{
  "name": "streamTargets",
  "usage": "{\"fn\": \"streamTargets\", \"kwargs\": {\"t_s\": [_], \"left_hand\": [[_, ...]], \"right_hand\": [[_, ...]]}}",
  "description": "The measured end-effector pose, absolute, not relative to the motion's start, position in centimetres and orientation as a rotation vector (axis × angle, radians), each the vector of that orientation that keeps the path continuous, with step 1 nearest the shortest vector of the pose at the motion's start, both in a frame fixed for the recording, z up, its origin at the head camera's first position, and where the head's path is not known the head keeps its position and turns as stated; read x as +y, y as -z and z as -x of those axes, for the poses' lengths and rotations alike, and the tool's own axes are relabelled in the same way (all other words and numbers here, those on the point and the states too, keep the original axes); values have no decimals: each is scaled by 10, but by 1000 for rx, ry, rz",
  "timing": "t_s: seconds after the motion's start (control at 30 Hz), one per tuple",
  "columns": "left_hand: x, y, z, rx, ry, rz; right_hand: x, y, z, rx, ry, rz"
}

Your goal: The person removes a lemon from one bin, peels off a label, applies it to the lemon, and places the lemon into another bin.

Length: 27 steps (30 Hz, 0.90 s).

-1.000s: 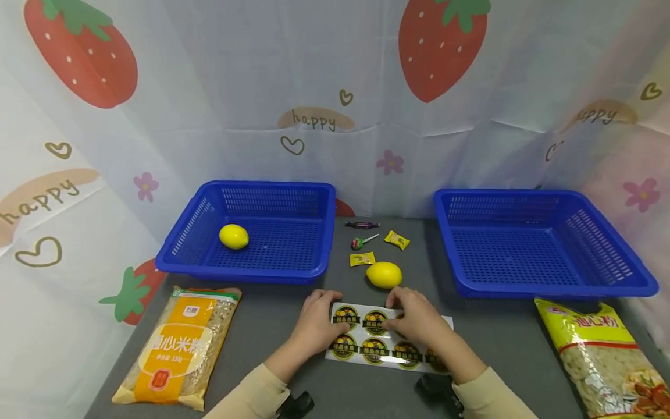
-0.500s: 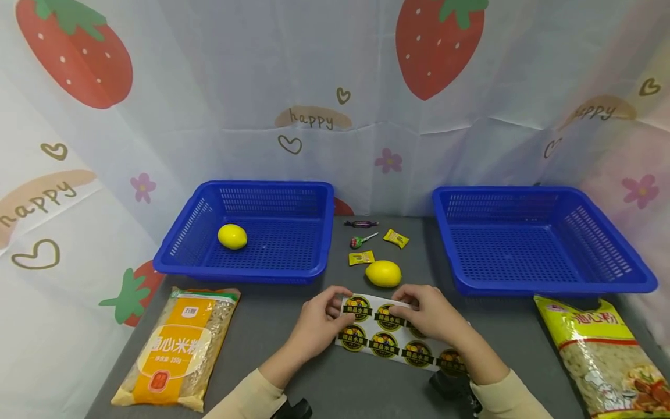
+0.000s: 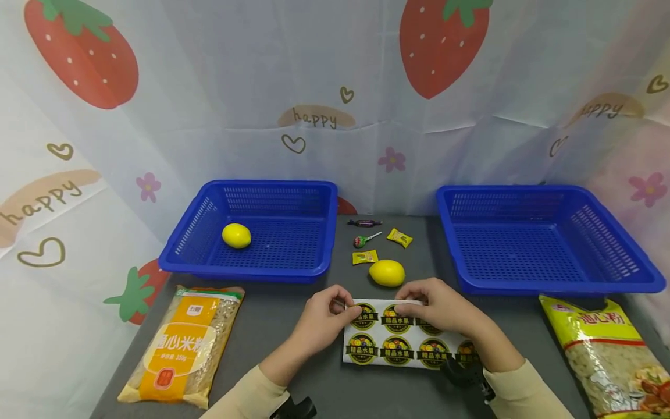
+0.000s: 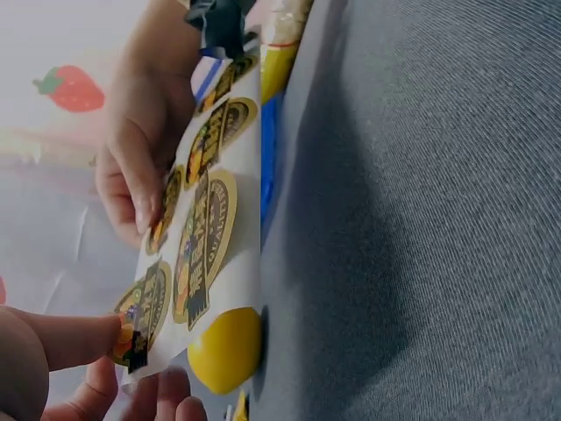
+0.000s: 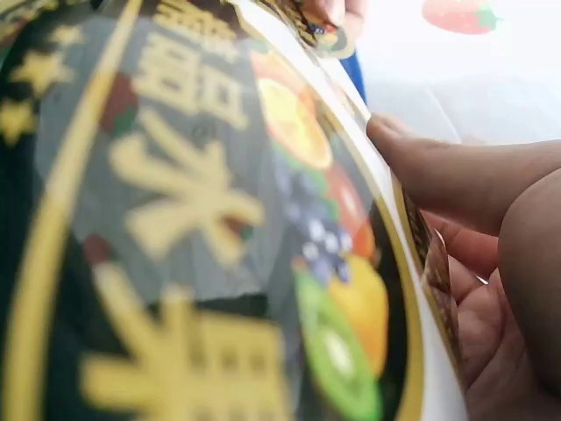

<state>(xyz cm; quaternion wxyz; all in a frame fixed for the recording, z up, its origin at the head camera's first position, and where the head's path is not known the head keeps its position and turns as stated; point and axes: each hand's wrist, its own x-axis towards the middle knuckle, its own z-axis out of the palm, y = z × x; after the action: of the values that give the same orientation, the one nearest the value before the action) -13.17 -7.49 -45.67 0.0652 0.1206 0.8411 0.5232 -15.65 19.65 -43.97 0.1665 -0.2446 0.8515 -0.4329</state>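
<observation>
A white sticker sheet (image 3: pixel 398 349) printed with round black-and-gold fruit labels is tilted up off the grey table near its front edge. My left hand (image 3: pixel 339 304) pinches the sheet's top left corner. My right hand (image 3: pixel 413 302) grips the top edge, further right. The left wrist view shows the sheet (image 4: pixel 215 237) edge-on, with my left thumb (image 4: pixel 61 338) pressed on a label. In the right wrist view the sheet (image 5: pixel 175 219) fills the frame, with my right fingers (image 5: pixel 473 175) on its edge. A yellow lemon (image 3: pixel 387 273) lies just behind the sheet.
A blue basket (image 3: pixel 246 270) at the back left holds another lemon (image 3: pixel 236 235). A second blue basket (image 3: pixel 549 285) stands at the back right. Small candies (image 3: pixel 364 256) and a lollipop (image 3: pixel 363 240) lie between them. Noodle bags (image 3: pixel 180 349) (image 3: pixel 607 355) flank the hands.
The sheet lay flat under both hands; now they hold it by the top edge, raised off the table and shifted slightly right.
</observation>
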Motion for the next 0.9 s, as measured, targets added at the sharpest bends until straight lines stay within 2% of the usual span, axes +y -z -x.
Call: {"fn": "streamTargets", "kwargs": {"t_s": [0.37, 0.57, 0.9], "left_hand": [[-72, 449, 133, 2552, -1639, -453], [-74, 447, 134, 2320, -1757, -374], [-76, 448, 135, 2188, -1808, -269]], "right_hand": [[204, 457, 169, 2314, 1197, 648], [193, 474, 175, 2486, 1120, 642], [166, 483, 160, 2898, 730, 390]]}}
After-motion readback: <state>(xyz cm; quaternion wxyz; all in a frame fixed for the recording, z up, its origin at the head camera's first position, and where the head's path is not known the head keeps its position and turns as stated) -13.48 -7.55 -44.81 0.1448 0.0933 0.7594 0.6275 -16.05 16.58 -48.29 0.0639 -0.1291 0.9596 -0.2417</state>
